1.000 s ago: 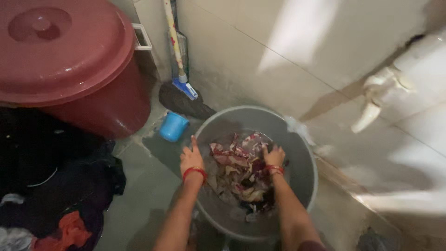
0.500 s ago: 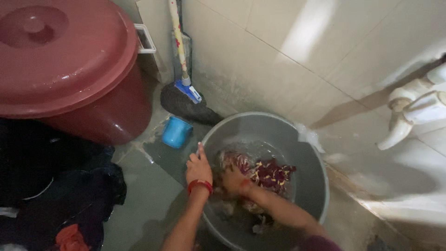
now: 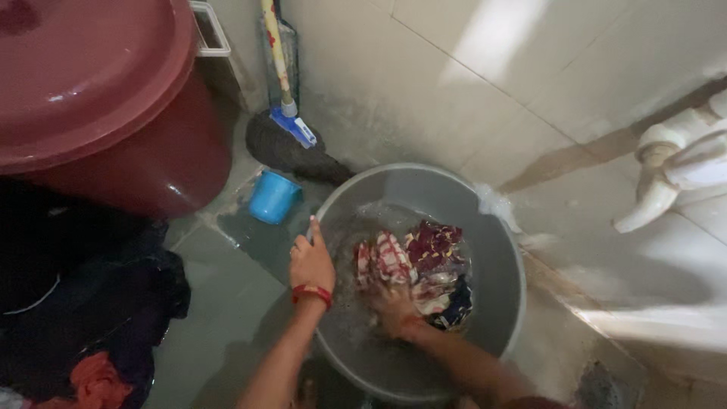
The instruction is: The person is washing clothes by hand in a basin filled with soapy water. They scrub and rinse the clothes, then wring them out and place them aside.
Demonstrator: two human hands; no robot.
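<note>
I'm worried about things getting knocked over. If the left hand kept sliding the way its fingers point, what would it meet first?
The left hand rests on the grey tub's rim, fingers pointing toward the wall. Straight on, it would probably meet the dark mop head first; the blue cup sits slightly left of that line.

Grey round plastic tub (image 3: 496,250), upright on the wet floor, holding shallow water. Inside it, slightly toward 3 o'clock of centre, lies a soaked, bunched cloth (image 3: 416,269): red-and-white checks at 9 o'clock, maroon with yellow flecks at 12 o'clock, dark blue at 4 o'clock. The cloth is crumpled and partly submerged.
</note>
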